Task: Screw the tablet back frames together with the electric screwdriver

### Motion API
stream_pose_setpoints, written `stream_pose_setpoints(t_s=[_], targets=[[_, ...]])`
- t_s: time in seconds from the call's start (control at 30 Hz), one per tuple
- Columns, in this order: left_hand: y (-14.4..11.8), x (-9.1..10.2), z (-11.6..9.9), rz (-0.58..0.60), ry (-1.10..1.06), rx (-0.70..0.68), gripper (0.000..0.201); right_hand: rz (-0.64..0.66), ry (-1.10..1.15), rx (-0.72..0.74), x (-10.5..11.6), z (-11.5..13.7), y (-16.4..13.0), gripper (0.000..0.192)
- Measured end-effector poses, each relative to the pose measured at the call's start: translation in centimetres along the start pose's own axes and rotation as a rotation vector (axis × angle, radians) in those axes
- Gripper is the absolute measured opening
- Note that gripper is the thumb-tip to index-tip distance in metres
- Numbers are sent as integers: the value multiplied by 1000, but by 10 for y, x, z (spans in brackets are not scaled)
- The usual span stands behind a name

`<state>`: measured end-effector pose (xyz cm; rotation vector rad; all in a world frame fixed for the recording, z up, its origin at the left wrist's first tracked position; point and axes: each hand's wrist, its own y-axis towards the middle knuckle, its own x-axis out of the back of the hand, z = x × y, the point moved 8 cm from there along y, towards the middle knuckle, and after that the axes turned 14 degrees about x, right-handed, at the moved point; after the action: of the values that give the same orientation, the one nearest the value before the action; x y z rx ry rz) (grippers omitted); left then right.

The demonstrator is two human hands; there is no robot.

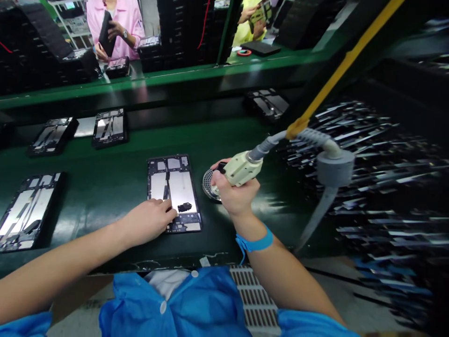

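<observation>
An opened tablet (182,185) lies flat on the green bench, its silvery battery plates and dark cables showing. My left hand (150,220) is on its lower left part, fingers bent and closed together; what is under the fingertips is hidden. Beside those fingers, a small black part (184,207) sits on the tablet. To the right, my right hand (236,196) is wrapped round a pale electric screwdriver (243,168). Its front end is at a round metal dish with holes (207,180), and the tip is hidden by the hand.
Another opened tablet (28,210) lies at left. Several more, including one tablet (110,127), lie farther back. The screwdriver's cable hangs from a yellow strap (343,70). Stacked dark parts (389,187) stand blurred at right. Across the bench, a person in pink (117,28) holds a dark panel.
</observation>
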<state>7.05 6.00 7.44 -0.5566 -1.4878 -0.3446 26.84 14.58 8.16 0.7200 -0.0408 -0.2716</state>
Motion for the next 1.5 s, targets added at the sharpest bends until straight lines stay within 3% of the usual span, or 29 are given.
stream_pose_setpoints(t_s=[0.13, 0.23, 0.4, 0.57, 0.77, 1.13, 1.33, 1.5], targets=[[-21, 5, 0, -136, -238, 30, 18, -23, 8, 10, 0, 1, 0, 17], [-38, -3, -8, -289, -356, -11, 21, -12, 10, 18, -1, 3, -1, 14], [-52, -24, -18, -424, -334, -68, 35, 17, -7, -6, -3, 7, 0, 13], [-54, -27, -20, -519, -313, -84, 38, 6, 19, -11, -4, 13, 2, 13], [-57, -29, -20, -580, -340, -72, 32, 15, 13, -24, -3, 11, 1, 12], [-55, -34, -18, -499, -308, -115, 28, 12, 13, -33, -4, 11, 0, 13], [-55, -36, -7, -541, -377, 144, 26, -28, 6, 1, 3, 11, 3, 16], [-35, -40, 11, -556, -389, 167, 22, -24, -4, 26, 5, 8, 3, 20]])
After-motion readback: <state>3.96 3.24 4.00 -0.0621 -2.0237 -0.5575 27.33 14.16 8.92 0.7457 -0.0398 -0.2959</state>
